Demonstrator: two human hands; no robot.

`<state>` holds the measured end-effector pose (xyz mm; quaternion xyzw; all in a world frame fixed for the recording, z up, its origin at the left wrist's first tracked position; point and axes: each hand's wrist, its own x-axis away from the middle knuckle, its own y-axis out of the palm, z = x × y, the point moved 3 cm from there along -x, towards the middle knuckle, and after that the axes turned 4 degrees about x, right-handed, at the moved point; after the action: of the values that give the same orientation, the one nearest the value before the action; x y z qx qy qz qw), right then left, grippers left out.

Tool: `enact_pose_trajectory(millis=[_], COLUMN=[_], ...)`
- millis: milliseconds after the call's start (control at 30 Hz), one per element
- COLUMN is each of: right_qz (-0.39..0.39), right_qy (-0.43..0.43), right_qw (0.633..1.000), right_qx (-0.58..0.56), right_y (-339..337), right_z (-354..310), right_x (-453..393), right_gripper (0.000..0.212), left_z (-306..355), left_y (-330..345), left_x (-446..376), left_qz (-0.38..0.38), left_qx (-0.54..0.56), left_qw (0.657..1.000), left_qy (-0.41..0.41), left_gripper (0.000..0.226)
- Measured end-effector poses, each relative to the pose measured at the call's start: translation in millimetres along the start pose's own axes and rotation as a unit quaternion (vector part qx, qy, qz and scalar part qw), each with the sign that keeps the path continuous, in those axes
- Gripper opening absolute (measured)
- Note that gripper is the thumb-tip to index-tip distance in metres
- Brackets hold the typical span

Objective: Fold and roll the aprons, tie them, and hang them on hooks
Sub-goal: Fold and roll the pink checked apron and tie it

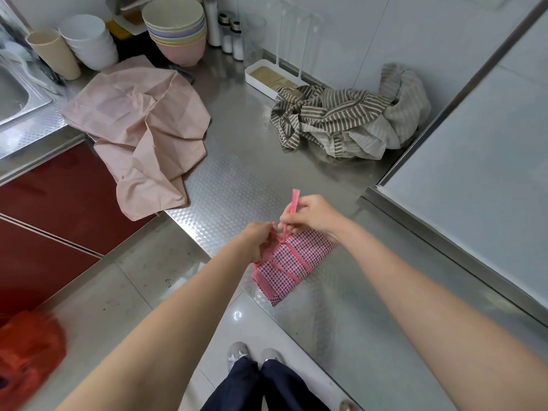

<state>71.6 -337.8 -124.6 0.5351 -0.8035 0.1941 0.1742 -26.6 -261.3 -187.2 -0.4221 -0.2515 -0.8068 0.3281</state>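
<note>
Pink checked apron (292,266): lying rolled near the front edge of the steel counter (246,173), strap bands crossing it. Right hand (315,216): pinching the pink strap (295,203), pulling upward. Left hand (256,240): gripping the strap at the roll's end. Pale pink apron (142,129) and striped apron (341,120): lying crumpled farther back.

A steel counter (237,179) ran along the wall. At its back stood a stack of pastel bowls (176,28), a stack of white bowls (90,40) and a beige cup (55,53). Shakers (232,37) stood just beside a white tray (268,77). A sink (14,93) showed far left, above red cabinets (50,209). Down on the floor (124,292) sat an orange bag (28,357), blurred.
</note>
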Motion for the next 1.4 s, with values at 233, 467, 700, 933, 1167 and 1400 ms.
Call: enact_pose_trajectory(millis=[233,467,700,933,1167,1400], right_qz=[0.056,0.003,0.111,0.136,0.132,0.030], right_qy=[0.040,0.111,0.042,0.008,0.048,0.042], right_qw=[0.989,0.991,0.993,0.964,0.982,0.998], right_qx=[-0.134,-0.078,-0.017,0.228,-0.130,-0.047], right_y=[10.3,16.2,3.6,12.2,10.9,-3.5], right_z=[10.5,14.6,15.2,5.1,15.6,12.0], right_x=[-2.5,-1.8,-8.7,-12.5,-8.9,0.9], right_gripper=[0.003,0.022,0.012,0.029,0.018,0.014], left_z=[4.8,2.0,14.2,19.4,13.3,13.5], left_y=[5.0,13.0,4.3,16.1,5.0,7.1], left_x=[13.1,10.6,22.6,40.9,34.7,34.2], left_qz=[-0.003,0.012,-0.027,-0.087,-0.142,-0.232], left_qx=[0.068,0.059,0.026,-0.032,0.009,0.022], left_qw=[0.998,0.997,0.987,0.970,0.981,0.969], left_qy=[0.017,0.042,0.156,0.223,0.129,0.081], left_gripper=[0.039,0.033,0.025,0.019,0.031,0.023])
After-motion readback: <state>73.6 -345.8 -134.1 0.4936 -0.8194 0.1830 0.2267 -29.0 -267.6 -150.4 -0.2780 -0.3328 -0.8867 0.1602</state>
